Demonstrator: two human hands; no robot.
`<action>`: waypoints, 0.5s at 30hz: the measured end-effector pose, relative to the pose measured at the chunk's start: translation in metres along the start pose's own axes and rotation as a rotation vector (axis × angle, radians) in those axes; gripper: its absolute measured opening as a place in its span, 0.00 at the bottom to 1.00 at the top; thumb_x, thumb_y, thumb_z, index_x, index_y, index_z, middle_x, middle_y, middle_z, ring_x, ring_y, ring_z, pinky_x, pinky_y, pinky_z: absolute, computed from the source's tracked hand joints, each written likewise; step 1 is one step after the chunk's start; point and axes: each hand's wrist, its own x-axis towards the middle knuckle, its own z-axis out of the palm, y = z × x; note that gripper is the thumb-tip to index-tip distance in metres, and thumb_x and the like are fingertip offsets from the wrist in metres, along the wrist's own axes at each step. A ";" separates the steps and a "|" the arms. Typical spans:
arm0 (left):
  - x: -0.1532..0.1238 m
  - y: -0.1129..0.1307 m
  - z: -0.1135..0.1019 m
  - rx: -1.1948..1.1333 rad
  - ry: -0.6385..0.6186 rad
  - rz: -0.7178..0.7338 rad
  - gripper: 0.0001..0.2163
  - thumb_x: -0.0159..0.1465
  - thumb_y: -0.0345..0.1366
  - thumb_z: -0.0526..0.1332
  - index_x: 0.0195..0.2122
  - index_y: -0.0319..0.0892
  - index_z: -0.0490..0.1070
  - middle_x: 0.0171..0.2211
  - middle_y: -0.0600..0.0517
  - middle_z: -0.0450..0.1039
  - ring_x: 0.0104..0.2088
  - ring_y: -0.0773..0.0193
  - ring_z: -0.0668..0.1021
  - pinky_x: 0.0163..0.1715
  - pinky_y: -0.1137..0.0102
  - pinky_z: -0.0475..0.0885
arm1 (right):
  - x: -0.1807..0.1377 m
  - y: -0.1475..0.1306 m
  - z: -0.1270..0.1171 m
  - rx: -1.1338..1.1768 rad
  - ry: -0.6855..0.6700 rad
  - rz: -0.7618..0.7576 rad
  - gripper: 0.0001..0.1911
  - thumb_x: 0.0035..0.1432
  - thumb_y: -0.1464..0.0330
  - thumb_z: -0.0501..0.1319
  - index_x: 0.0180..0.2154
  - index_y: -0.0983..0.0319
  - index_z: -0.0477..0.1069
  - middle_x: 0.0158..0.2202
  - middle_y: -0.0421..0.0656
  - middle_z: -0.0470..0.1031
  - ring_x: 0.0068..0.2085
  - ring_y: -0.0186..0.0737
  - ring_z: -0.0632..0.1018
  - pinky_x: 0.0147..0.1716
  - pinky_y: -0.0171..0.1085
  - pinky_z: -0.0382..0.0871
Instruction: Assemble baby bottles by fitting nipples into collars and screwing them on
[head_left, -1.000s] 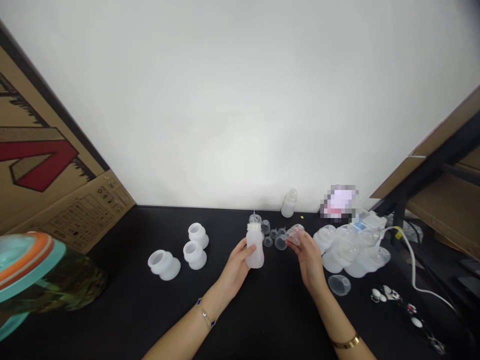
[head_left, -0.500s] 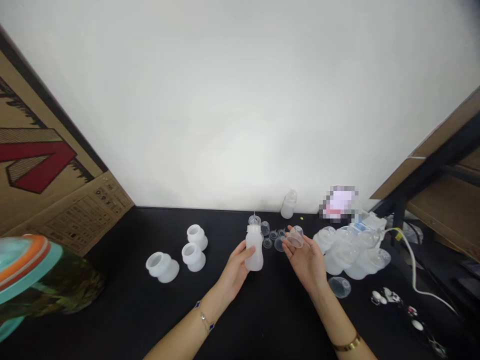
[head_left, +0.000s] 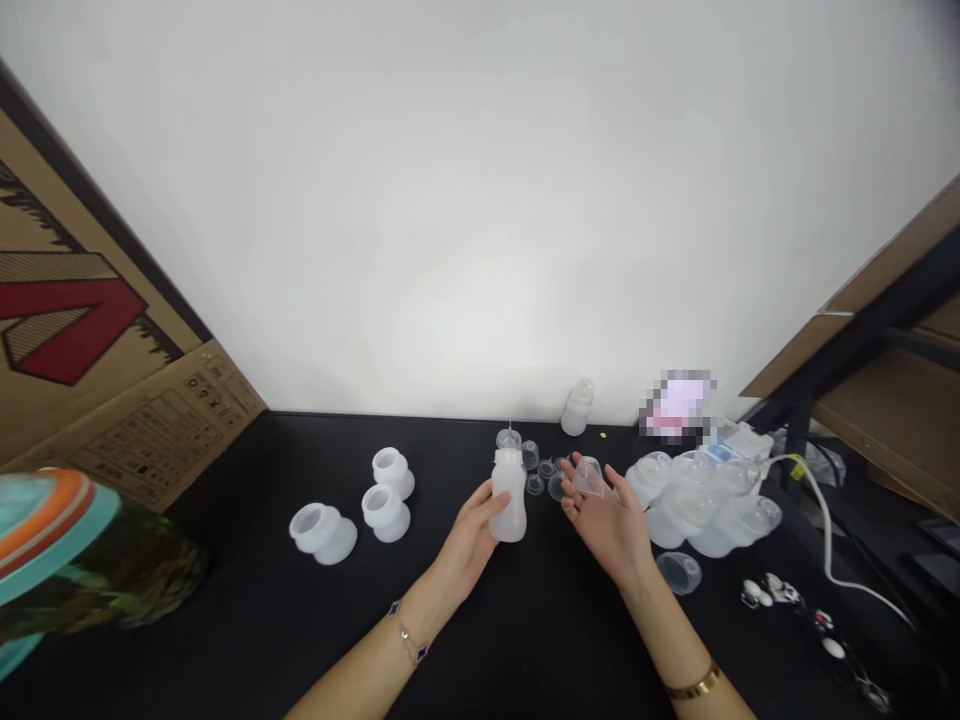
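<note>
A flat black tabletop (head_left: 517,650) carried three open, milky-white plastic bottles (head_left: 390,515) on its left side. Small clear plastic discs (head_left: 546,468) lay in the middle, with one capped, milky plastic bottle (head_left: 576,410) behind them. On the right were clustered milky plastic bottles with clear domes (head_left: 686,512), a loose clear plastic cup (head_left: 679,574) and a black-and-white beaded trinket (head_left: 832,649).

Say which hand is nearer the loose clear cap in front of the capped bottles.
Right. The right hand, cradling another clear cap, is just left of the loose clear cap; the left hand, holding a bottle, is farther left.
</note>
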 end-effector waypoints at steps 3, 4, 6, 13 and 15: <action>0.000 0.000 0.000 -0.005 0.010 -0.003 0.18 0.56 0.37 0.72 0.47 0.40 0.76 0.42 0.46 0.77 0.44 0.57 0.77 0.43 0.68 0.67 | 0.000 0.001 0.001 0.020 0.005 0.014 0.18 0.61 0.61 0.60 0.50 0.62 0.73 0.43 0.46 0.80 0.33 0.38 0.79 0.31 0.36 0.75; 0.000 0.000 0.000 -0.005 0.009 -0.003 0.17 0.56 0.37 0.71 0.46 0.41 0.76 0.42 0.46 0.77 0.44 0.57 0.77 0.43 0.68 0.67 | 0.000 0.001 0.001 0.025 0.012 0.018 0.18 0.61 0.60 0.60 0.50 0.61 0.73 0.42 0.46 0.80 0.33 0.37 0.79 0.31 0.35 0.76; -0.001 0.000 0.001 -0.006 0.005 -0.007 0.17 0.56 0.37 0.71 0.46 0.41 0.76 0.41 0.47 0.77 0.43 0.57 0.77 0.43 0.68 0.67 | -0.001 0.000 0.002 0.022 0.029 0.019 0.19 0.60 0.59 0.61 0.50 0.62 0.72 0.43 0.46 0.80 0.33 0.37 0.80 0.32 0.35 0.76; -0.002 0.001 0.002 -0.004 0.011 -0.019 0.16 0.56 0.37 0.71 0.45 0.41 0.77 0.41 0.47 0.77 0.42 0.58 0.77 0.42 0.68 0.67 | -0.001 -0.001 0.005 0.071 0.071 0.034 0.21 0.61 0.59 0.60 0.52 0.64 0.71 0.46 0.48 0.80 0.41 0.41 0.82 0.41 0.39 0.79; -0.001 0.001 0.001 -0.006 0.016 -0.027 0.16 0.56 0.37 0.71 0.45 0.40 0.77 0.41 0.47 0.77 0.41 0.58 0.77 0.42 0.68 0.67 | -0.001 -0.001 0.005 0.094 0.086 0.037 0.21 0.62 0.60 0.59 0.53 0.64 0.70 0.46 0.49 0.80 0.43 0.42 0.81 0.43 0.39 0.79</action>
